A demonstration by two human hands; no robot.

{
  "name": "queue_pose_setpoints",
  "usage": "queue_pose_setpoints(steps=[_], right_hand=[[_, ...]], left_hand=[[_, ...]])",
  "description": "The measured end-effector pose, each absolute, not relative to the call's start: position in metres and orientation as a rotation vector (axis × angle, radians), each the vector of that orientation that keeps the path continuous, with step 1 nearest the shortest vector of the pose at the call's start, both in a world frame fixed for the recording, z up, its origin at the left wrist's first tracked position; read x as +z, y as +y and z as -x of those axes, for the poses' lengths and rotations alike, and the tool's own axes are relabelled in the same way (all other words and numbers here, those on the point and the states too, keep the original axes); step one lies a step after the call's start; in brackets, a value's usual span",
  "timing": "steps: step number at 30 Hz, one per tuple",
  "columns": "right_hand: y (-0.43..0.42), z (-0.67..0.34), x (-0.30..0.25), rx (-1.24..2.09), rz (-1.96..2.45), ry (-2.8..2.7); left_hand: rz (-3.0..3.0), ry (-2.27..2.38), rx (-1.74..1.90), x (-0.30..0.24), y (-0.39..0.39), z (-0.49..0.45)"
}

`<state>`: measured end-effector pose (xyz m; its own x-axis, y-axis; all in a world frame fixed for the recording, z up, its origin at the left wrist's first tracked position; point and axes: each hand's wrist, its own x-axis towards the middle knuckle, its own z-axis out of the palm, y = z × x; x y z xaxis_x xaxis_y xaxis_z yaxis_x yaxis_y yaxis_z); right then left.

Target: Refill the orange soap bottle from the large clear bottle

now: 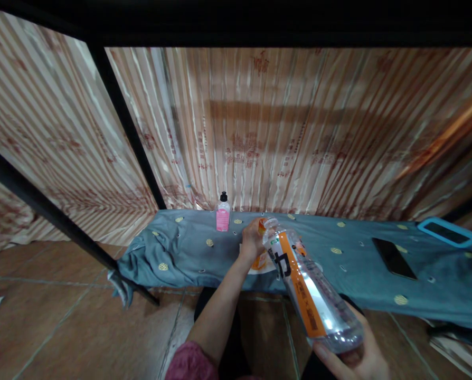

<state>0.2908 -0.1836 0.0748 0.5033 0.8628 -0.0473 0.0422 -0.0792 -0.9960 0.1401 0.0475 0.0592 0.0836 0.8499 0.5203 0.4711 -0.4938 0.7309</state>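
Note:
A large clear plastic bottle [313,295] with an orange, white and black label is tilted, its mouth pointing up and left, away from me. My right hand [355,353] is closed around the base of this bottle. My left hand [252,240] is at the bottle's mouth, fingers curled on a small orange thing [262,225]; its exact kind is hard to make out. Under the left hand, a white and orange flat item [261,262] lies on the cloth, partly hidden by the hand and bottle.
A small pump-less bottle with pink label and black cap [222,214] stands on the blue-grey patterned cloth [188,258]. To the right lie a dark phone [394,258] and a blue-framed object [447,232]. Black metal legs [125,124] and a striped curtain [252,132] surround the bench.

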Motion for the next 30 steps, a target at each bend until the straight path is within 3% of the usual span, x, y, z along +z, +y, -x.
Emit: queue_pose_setpoints(steps=[30], right_hand=[[-0.1842, -0.2916, 0.0755, 0.804, 1.530, -0.865]], left_hand=[[-1.982, 1.306, 1.378, 0.0607, 0.0456, -0.1398]])
